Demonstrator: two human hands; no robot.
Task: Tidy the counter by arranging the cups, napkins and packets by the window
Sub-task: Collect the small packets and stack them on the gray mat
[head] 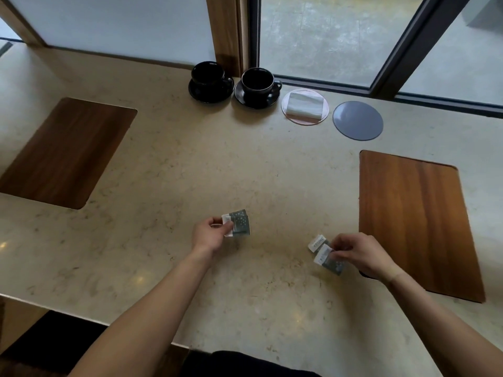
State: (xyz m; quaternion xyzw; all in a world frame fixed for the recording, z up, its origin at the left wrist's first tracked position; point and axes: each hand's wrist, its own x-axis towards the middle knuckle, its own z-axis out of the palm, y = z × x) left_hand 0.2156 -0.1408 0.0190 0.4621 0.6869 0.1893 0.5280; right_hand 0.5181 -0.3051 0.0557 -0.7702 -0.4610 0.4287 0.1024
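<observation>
Marble-look counter (168,170): left hand (208,236) pinches grey-green packets (239,223), apparently two. Right hand (359,254) pinches two more packets (325,255) near the right wooden mat (413,221). Beyond the mat by the window: two black cups (257,83), folded napkin (304,104), grey coaster (358,120).

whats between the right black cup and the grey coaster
In the head view, a pink coaster bearing a folded white napkin lies between the right black cup and the grey coaster.

Looking down on a beige marble counter (168,148) with two inset wooden panels (68,151), running along dark-framed windows (326,36) admitting daylight.
</observation>
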